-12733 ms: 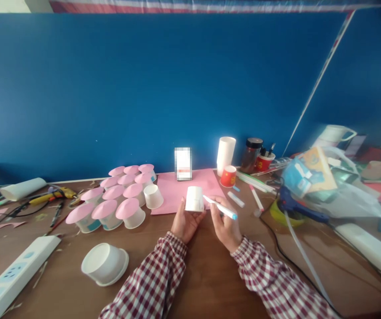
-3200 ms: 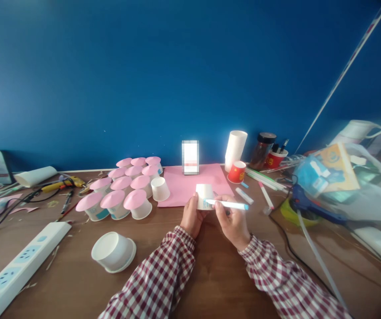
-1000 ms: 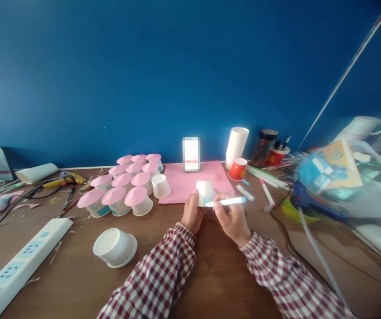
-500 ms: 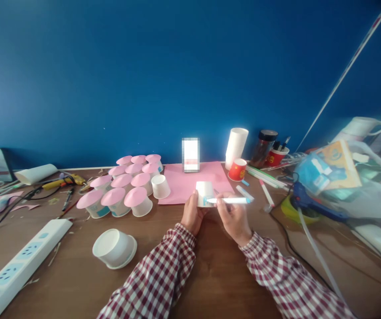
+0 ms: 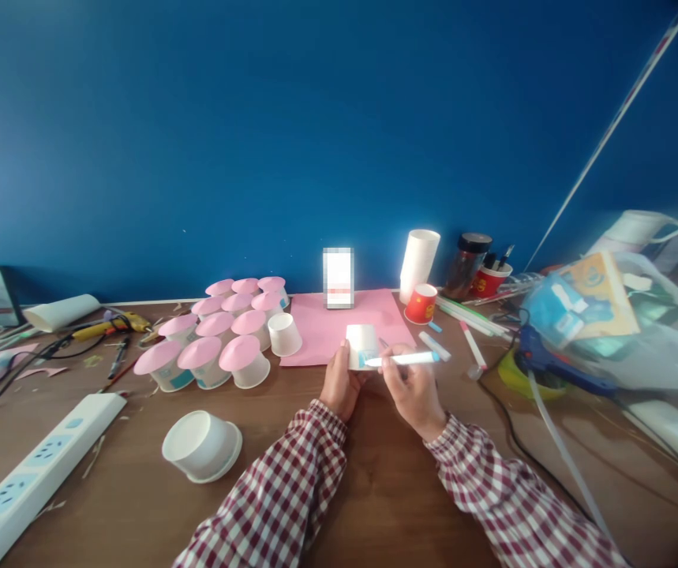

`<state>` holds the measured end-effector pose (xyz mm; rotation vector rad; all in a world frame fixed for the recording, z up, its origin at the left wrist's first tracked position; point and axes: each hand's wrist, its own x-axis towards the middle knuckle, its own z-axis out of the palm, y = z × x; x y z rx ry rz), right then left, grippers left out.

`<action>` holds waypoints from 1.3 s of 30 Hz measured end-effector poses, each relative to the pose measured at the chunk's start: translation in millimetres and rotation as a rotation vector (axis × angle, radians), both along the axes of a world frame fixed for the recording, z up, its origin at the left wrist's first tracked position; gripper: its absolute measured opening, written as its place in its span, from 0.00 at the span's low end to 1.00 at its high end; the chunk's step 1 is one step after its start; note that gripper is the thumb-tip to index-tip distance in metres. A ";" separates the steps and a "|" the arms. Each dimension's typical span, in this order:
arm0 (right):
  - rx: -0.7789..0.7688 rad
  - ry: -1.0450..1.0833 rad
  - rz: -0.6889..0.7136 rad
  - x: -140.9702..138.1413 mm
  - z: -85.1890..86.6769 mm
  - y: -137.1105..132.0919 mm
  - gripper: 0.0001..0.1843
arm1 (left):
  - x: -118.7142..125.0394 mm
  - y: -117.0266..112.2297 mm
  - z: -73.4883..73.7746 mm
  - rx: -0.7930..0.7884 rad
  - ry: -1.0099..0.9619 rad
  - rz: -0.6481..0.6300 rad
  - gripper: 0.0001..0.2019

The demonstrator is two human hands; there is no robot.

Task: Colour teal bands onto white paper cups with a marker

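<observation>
Marker [image 5: 406, 359] has swung across to the white cup [image 5: 360, 341] since the earliest frame; blue now shows on its wall. Cup held at near edge of pink sheet [image 5: 320, 331]. I see left hand [image 5: 342, 388] gripping cup between thumb and fingers, right hand [image 5: 418, 396] pinching marker. I'd advise short light strokes, cup braced. Pink-topped cups [image 5: 215, 324] crowd sheet's left, red cup [image 5: 421, 304] its right; elbow room nearside, over brown tabletop [image 5: 380, 481].

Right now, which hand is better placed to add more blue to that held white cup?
Probably the right hand: it holds the marker, tip close to the white cup. The left hand grips that cup.
</observation>
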<state>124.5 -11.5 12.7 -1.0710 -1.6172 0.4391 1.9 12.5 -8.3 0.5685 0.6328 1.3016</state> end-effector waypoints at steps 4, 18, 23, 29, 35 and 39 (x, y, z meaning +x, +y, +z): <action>-0.002 -0.013 -0.023 0.2 1.1 -0.9 0.09 | -0.7 0.0 0.2 0.034 0.000 -0.010 0.23; 0.007 0.047 -0.024 -0.7 2.0 -0.3 0.08 | -1.5 -0.6 0.3 0.045 -0.014 -0.040 0.24; 0.009 -0.022 -0.023 -0.4 4.4 -0.8 0.11 | -2.0 0.0 -0.7 -0.005 -0.013 -0.014 0.24; 0.013 0.089 -0.015 -0.3 0.8 0.2 0.09 | -1.7 -0.9 0.9 0.036 -0.023 -0.041 0.23; -0.003 0.134 0.002 0.4 -1.3 2.0 0.10 | -0.9 -1.2 2.6 0.045 -0.017 -0.036 0.23; -0.007 0.136 0.007 0.0 -1.3 2.2 0.09 | -0.4 -1.0 1.2 0.050 -0.015 -0.045 0.23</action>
